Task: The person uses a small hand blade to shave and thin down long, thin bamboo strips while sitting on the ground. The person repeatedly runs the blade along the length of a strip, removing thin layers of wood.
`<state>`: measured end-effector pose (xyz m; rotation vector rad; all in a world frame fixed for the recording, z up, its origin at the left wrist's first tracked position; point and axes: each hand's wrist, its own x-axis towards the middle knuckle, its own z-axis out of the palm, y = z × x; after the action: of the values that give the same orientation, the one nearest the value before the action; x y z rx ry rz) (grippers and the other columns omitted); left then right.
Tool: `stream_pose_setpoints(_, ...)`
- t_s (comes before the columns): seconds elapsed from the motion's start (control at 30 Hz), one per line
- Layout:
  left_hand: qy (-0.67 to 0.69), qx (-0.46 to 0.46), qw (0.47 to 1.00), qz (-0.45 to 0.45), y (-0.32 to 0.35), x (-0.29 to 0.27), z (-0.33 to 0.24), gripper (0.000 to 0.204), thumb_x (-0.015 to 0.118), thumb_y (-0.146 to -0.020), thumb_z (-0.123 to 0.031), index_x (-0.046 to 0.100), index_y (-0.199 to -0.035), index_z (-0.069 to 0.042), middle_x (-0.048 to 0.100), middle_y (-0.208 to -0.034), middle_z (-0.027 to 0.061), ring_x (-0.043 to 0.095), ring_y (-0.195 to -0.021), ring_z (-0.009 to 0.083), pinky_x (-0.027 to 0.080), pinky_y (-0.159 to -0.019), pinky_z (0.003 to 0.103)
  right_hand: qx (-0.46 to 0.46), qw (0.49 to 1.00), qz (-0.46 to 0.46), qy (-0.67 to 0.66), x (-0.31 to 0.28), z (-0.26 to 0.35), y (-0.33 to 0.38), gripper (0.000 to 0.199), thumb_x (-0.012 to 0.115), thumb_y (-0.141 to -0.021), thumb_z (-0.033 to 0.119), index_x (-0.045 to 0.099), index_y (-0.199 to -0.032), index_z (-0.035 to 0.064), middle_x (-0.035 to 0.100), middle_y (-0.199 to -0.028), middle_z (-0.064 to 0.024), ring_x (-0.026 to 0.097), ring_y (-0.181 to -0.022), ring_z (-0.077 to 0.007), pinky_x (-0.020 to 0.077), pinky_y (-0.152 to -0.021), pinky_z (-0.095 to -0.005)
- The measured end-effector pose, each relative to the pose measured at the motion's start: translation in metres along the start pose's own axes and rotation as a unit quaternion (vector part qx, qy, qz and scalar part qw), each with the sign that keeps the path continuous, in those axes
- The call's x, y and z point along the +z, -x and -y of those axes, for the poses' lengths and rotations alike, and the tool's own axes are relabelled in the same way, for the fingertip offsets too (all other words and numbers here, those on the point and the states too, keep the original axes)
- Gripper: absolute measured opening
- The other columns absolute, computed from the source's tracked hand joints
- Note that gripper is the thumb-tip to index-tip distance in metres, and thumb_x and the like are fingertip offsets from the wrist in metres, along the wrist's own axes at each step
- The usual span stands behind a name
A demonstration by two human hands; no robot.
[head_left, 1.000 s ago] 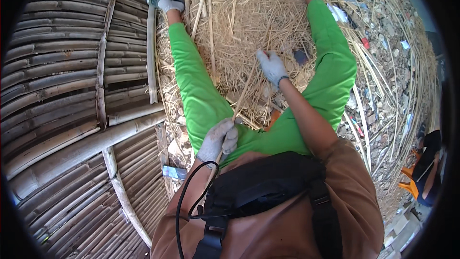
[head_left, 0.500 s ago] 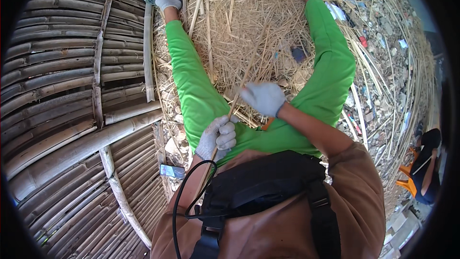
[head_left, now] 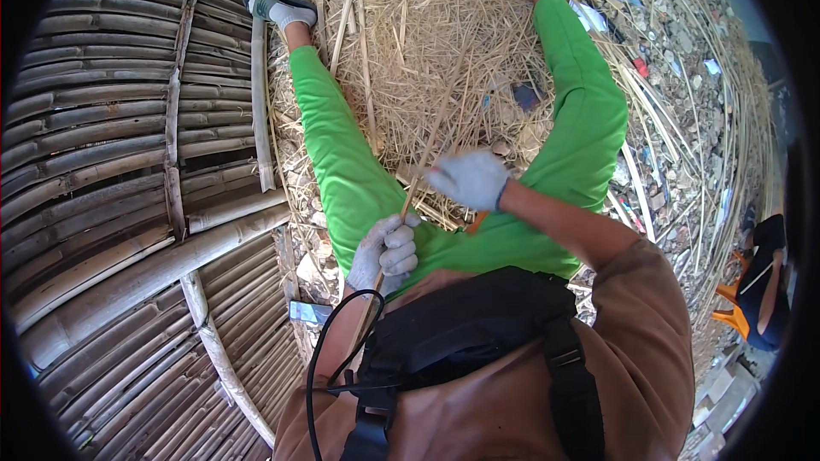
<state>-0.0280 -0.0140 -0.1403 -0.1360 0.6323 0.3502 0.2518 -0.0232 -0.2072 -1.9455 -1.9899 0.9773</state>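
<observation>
My left hand (head_left: 386, 249), in a pale knitted glove, is closed round a long thin bamboo strip (head_left: 434, 132). The strip slants from beside my left forearm, up between my legs, over the straw. My right hand (head_left: 468, 180), also gloved and slightly blurred, is curled next to the strip, just above the left hand. Its fingertips are at or very near the strip; whatever they hold is too blurred to make out. Below the right hand, a small orange piece (head_left: 477, 222) shows against my green trousers (head_left: 342, 149).
Bamboo slat panels (head_left: 94, 119) stand along my left side. A phone (head_left: 309, 312) lies by my left hip. Straw and shavings (head_left: 444, 34) cover the ground between my legs. Rubble and litter (head_left: 675, 145) lie to the right, where another person (head_left: 762, 286) sits near something orange.
The view has shifted slightly. My left hand keeps its hold on the strip, while my right hand has moved only a little beside it.
</observation>
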Motion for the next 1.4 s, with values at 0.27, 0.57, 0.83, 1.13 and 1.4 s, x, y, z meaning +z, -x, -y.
stream_pose_setpoints(0.27,0.1,-0.013,0.994,0.032,-0.001,-0.004,0.0,0.032,0.05,-0.115,-0.02,0.055,-0.13,0.008,0.044,-0.072,-0.0025,0.039,-0.047,0.0072,0.038,-0.042,0.025,0.005,1.0,-0.002,-0.014,-0.004,0.003,0.0,0.062,0.035,-0.111,0.063,0.07,-0.102,0.0125,0.077,-0.089,-0.0211,0.076,-0.084,-0.0432,0.0593,-0.075,-0.0592)
stream_pose_setpoints(0.57,0.111,-0.013,0.993,0.038,-0.003,-0.004,0.002,0.033,0.048,-0.116,-0.02,0.054,-0.132,0.009,0.045,-0.073,-0.0017,0.041,-0.048,0.0079,0.038,-0.042,0.026,-0.022,0.999,-0.019,-0.02,0.007,0.005,0.005,0.058,0.041,-0.111,0.061,0.071,-0.1,0.0124,0.075,-0.086,-0.0207,0.075,-0.079,-0.0434,0.0589,-0.073,-0.0579)
stream_pose_setpoints(0.83,0.124,-0.013,0.991,0.043,-0.005,-0.003,0.004,0.033,0.048,-0.116,-0.019,0.055,-0.132,0.01,0.046,-0.074,-0.0011,0.041,-0.048,0.0083,0.038,-0.043,0.026,-0.047,0.998,-0.036,-0.034,0.011,0.01,0.007,0.06,0.04,-0.111,0.06,0.072,-0.096,0.0125,0.076,-0.086,-0.0212,0.076,-0.082,-0.0429,0.0594,-0.073,-0.0582)
stream_pose_setpoints(1.13,0.13,-0.015,0.991,0.038,-0.007,-0.001,0.007,0.031,0.048,-0.116,-0.019,0.054,-0.131,0.008,0.044,-0.073,-0.0021,0.04,-0.048,0.0076,0.037,-0.042,0.026,0.003,1.0,0.02,-0.015,0.0,0.002,-0.003,0.064,0.035,-0.11,0.064,0.072,-0.101,0.0129,0.077,-0.091,-0.0208,0.076,-0.086,-0.0429,0.0595,-0.077,-0.0575)
stream_pose_setpoints(1.4,0.155,-0.015,0.986,0.051,0.009,-0.002,0.009,0.037,0.04,-0.118,-0.02,0.05,-0.134,0.012,0.045,-0.074,0.0002,0.044,-0.05,0.011,0.041,-0.044,0.03,-0.029,0.999,0.017,-0.016,0.001,0.003,-0.008,0.067,0.033,-0.11,0.065,0.073,-0.106,0.012,0.078,-0.095,-0.0209,0.076,-0.089,-0.0431,0.0602,-0.078,-0.0573)
